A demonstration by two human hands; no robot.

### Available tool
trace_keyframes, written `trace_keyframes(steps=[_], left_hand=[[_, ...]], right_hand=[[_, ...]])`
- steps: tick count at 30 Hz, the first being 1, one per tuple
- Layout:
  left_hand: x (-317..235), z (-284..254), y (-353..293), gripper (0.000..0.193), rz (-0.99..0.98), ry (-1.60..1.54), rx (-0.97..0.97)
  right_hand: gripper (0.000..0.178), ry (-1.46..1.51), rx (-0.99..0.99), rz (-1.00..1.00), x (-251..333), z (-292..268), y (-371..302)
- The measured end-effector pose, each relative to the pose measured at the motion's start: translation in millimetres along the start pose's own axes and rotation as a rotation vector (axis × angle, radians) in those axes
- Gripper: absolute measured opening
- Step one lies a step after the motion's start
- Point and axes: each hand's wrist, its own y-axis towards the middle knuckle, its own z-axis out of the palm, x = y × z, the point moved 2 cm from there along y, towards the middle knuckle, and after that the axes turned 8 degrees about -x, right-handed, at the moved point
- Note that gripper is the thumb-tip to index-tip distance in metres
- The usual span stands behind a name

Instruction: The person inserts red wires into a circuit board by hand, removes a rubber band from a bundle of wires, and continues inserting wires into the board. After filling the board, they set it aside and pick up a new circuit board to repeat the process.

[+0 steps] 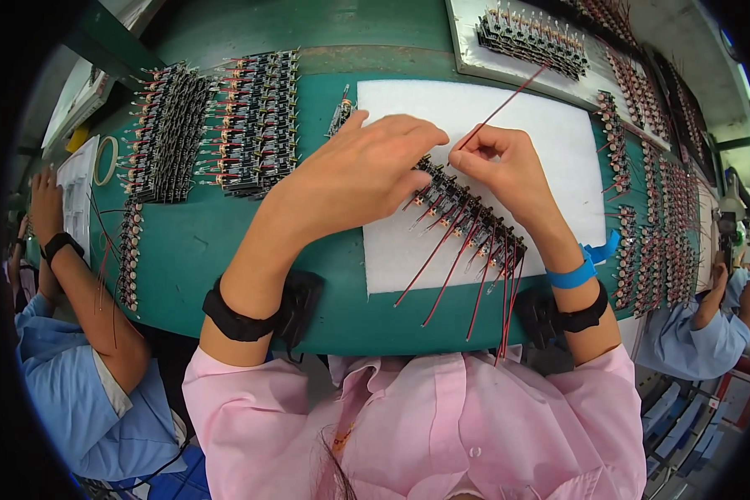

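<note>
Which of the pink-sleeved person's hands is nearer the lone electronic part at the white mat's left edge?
Left. The left hand is right beside the lone electronic part; the right hand is farther, to the right, over the white mat.

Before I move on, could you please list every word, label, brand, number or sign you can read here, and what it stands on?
There is no text that I can read in this view.
Row of circuit boards: any markings are too small to read.
Stacked boards on the left: likewise too small.
Blue wrist strap: no lettering I can make out.
</note>
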Motion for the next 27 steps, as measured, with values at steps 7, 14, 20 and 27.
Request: trace_keyframes(steps=[7,14,20,27], left_hand=[[-5.1,0.3,9.7,0.010,0.097,-0.034,-0.223],[-6.7,-1.5,12.1,0.006,-0.111,-0.214,-0.201],[-7.0,-1.3,12.4,0.006,-0.054,-0.212,-0.251],[-4.8,3.0,10.9,0.006,0.047,-0.094,-0.343]], right_hand=[[0.011,0.153,-0.039,-0.108,17.9,-0.3,-9.3],[0.012,0.042,-0.143,-0.271,26.1,0.3,-14.9],[0.010,0.017,-0.150,-0.268,30.0,1.9,-17.0],[0.008,-0.045,-0.178,-0.263,26.5,5.7,-16.2]])
